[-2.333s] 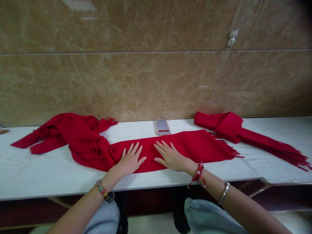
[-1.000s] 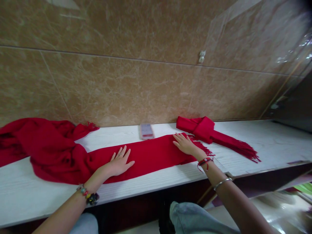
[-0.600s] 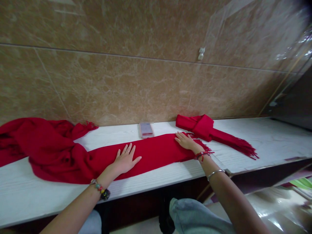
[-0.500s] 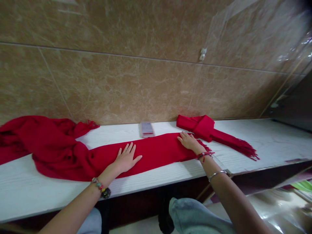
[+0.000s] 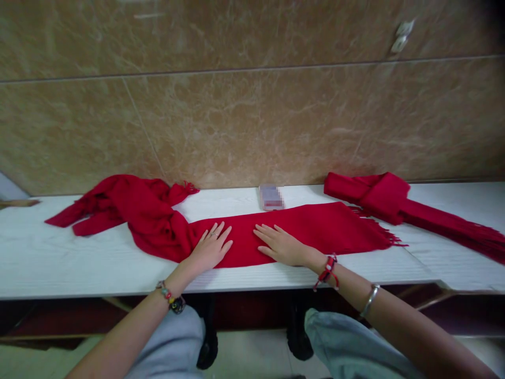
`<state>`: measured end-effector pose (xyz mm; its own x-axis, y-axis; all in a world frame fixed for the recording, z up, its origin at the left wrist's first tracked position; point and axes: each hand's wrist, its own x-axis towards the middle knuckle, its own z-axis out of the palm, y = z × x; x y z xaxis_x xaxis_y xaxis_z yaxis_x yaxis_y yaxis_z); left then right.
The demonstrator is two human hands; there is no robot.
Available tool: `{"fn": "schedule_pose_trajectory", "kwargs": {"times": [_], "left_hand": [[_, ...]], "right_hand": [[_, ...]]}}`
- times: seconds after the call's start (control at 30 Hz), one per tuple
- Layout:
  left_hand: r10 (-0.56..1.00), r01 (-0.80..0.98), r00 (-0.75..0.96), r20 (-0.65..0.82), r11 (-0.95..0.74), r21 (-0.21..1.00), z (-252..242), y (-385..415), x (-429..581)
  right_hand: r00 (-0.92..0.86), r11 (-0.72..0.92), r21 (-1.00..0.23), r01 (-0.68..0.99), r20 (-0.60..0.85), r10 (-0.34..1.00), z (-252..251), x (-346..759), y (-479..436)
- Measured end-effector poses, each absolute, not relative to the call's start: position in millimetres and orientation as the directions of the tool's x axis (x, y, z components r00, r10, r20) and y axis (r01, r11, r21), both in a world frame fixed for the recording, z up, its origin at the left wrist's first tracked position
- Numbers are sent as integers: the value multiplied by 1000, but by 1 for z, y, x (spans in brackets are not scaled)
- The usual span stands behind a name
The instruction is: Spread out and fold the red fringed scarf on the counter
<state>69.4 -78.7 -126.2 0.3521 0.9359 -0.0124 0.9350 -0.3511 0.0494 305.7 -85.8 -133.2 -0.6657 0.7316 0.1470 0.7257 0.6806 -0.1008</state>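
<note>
A red scarf (image 5: 323,231) lies across the white table, smooth and flat from the middle to its fringed right end. Its left portion is bunched in loose folds. My left hand (image 5: 211,246) rests palm down with fingers spread on the cloth, close to where the folds begin. Flat on the smooth stretch, near its front edge, is my right hand (image 5: 282,245), fingers extended and holding nothing. A second red scarf (image 5: 366,192), folded over itself in a knot-like shape, lies at the right with its fringed tail pointing right.
Behind the scarf, a small pale rectangular object (image 5: 271,198), partly blurred, stands against the wall side. The white tabletop (image 5: 79,268) runs along a brown marbled wall (image 5: 236,126). My legs are below the table's front edge.
My right hand has slid left from the fringed end to the scarf's middle. My left hand still lies on the cloth near the folds. The camera view has turned left.
</note>
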Motion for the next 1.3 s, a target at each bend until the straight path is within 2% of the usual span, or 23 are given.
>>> {"fn": "schedule_pose_trajectory", "kwargs": {"times": [0.13,0.23,0.4,0.6,0.67,0.77,0.87,1.03,1.17,1.3], "left_hand": [[874,873,478,88,-484,63,-128,-80,68],[829,823,559,21,-558,103,-125,-81,69],[861,869,494,-122,-483,107,-116,-86,72],[895,918,397,-202,-385,96,-110,-90,66],[902,916,401,-162,-391,91,-111,-91,63],[845,846,532,-54,-528,81,-113,-92,62],[776,777,628,-50,-623,88,-112,-92,63],[850,859,511,-127,-501,108,-107,-94,62],[892,912,409,-194,-402,75,-100,-101,61],[912,920,387,-136,-393,-15,-97,-105,62]], "right_hand": [[-673,682,-112,722,113,731,-127,307,-84],[-640,652,-145,744,124,758,-122,298,-81],[-652,658,-128,742,91,753,-123,277,-73],[-660,661,-50,749,20,751,-126,281,-70],[-636,636,-47,770,10,771,-126,284,-71],[-604,606,-65,793,49,795,-127,282,-73],[-610,613,-77,786,67,790,-128,274,-74],[-621,622,-92,778,48,783,-129,275,-73],[-608,611,-68,788,67,791,-133,294,-71],[-571,574,-55,817,53,819,-135,309,-68]]}}
